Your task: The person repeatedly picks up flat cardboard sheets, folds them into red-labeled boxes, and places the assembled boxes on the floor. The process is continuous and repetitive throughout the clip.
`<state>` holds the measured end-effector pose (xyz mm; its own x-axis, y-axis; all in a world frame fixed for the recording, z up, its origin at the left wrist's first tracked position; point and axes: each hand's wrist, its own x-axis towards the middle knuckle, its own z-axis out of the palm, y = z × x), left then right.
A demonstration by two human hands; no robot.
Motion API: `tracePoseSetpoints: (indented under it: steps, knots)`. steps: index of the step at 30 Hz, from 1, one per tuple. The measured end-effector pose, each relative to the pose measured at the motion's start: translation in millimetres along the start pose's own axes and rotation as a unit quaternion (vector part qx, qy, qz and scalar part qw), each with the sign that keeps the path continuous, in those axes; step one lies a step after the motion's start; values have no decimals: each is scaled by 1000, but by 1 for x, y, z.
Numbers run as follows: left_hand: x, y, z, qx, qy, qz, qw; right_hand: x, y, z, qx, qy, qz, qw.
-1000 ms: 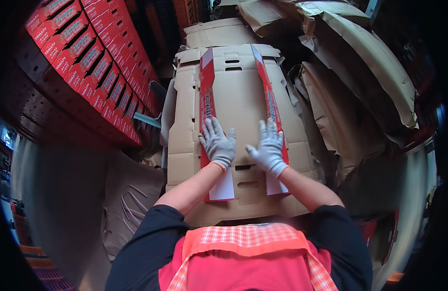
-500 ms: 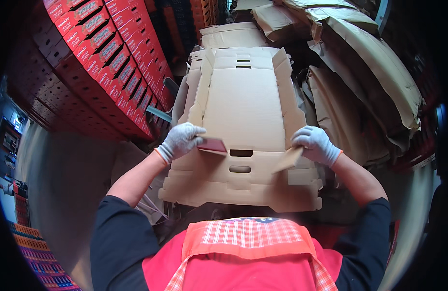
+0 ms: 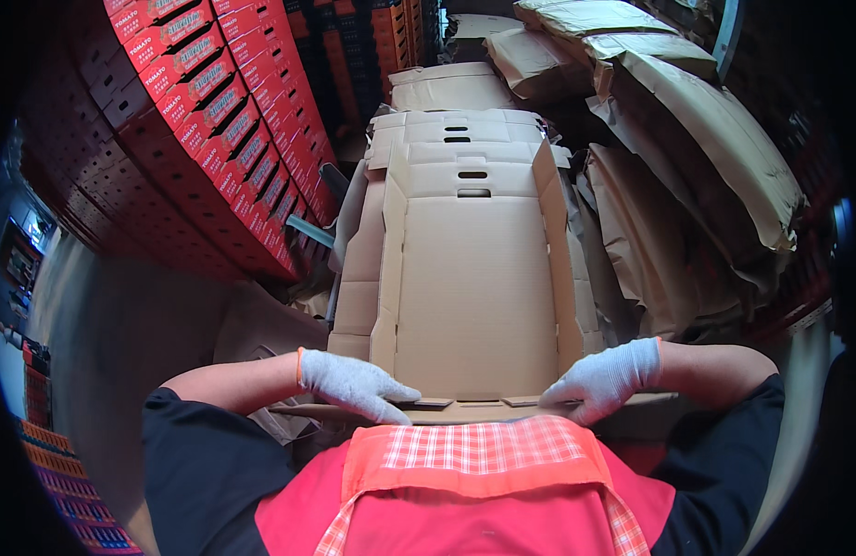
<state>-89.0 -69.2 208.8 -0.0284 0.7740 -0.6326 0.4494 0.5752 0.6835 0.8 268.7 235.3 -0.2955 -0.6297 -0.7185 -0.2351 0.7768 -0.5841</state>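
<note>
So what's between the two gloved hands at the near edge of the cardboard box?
In the head view, two small folded-in tabs lie along the cardboard box near edge, between the left hand and right hand; otherwise bare cardboard.

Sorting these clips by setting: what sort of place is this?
Probably a produce packing shed or warehouse: a tall stack of red printed cartons, piles of flattened brown cardboard, and gloved hands, left hand and right hand, on an unfolded brown cardboard box blank.

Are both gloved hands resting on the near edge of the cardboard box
Yes, the left hand and right hand both press on the near edge of the flat cardboard box.
</note>
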Motion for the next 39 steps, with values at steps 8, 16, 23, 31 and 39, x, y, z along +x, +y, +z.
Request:
tracePoseSetpoints:
  steps: [8,16,23,31,39]
  knots:
    - [29,-61,-29,327,578,-71,745,33,89,-42,-205,566,-72,795]
    - [118,-163,-16,-624,510,262,531,110,158,-35,603,564,-131,549]
    - [136,-80,14,-738,409,383,376,-11,74,-103,439,567,-222,660]
    - [208,-67,58,-771,158,330,521,-51,-99,-117,-172,608,9,775]
    - [52,17,31,77,679,234,692,12,-85,-166,-150,670,105,719]
